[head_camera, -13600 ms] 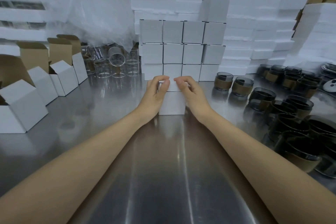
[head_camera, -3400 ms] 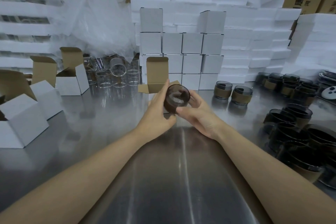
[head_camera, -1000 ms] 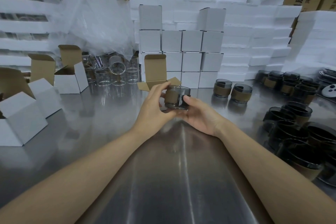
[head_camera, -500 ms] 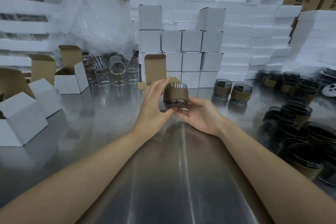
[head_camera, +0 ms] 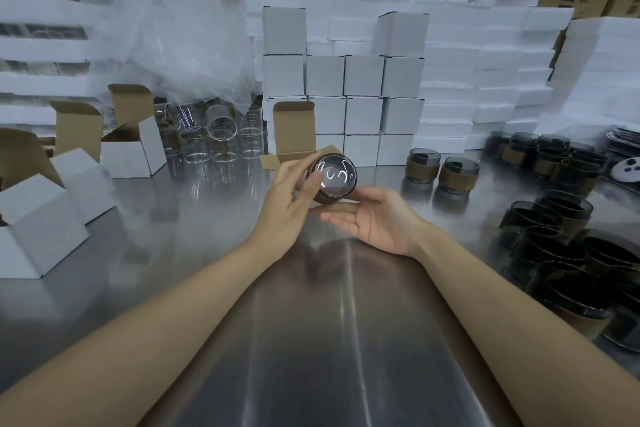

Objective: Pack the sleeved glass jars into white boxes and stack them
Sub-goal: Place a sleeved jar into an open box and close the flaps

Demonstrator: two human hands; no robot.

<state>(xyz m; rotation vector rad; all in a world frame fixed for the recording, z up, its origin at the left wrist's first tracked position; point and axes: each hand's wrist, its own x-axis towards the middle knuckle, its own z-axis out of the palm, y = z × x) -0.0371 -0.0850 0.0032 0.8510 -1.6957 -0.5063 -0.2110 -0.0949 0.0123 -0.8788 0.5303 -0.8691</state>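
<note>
Sleeved glass jar (head_camera: 334, 180), held in the air just above the steel desk (head_camera: 311, 340) at centre. It is tipped on its side so that its round glass base faces the viewer, and the brown sleeve shows only as a narrow band along the lower edge. Left hand (head_camera: 289, 199): grip clamped on the jar, thumb (head_camera: 313, 184) laid on the base, the other fingers passing round the far side. Right hand (head_camera: 375, 220): palm up, grip apart, its straight fingers (head_camera: 341, 210) lying under the jar against its lower side. Directly behind the jar an open box (head_camera: 293, 128) stands on the desk with its brown-lined lid upright and one flap spread to the left; its body is mostly hidden by the hands. Behind that, closed white boxes (head_camera: 363, 97) are stacked in rows, with a single box on top at either end. Two more sleeved jars (head_camera: 423, 166) stand upright side by side to the right of the stack, and a dense cluster of dark jars (head_camera: 554, 229) fills the desk's right edge. At left: empty open boxes (head_camera: 133, 149), clear glasses (head_camera: 216, 140), crumpled plastic film (head_camera: 180, 28). White foam slabs (head_camera: 485, 80) are piled along the back.
</note>
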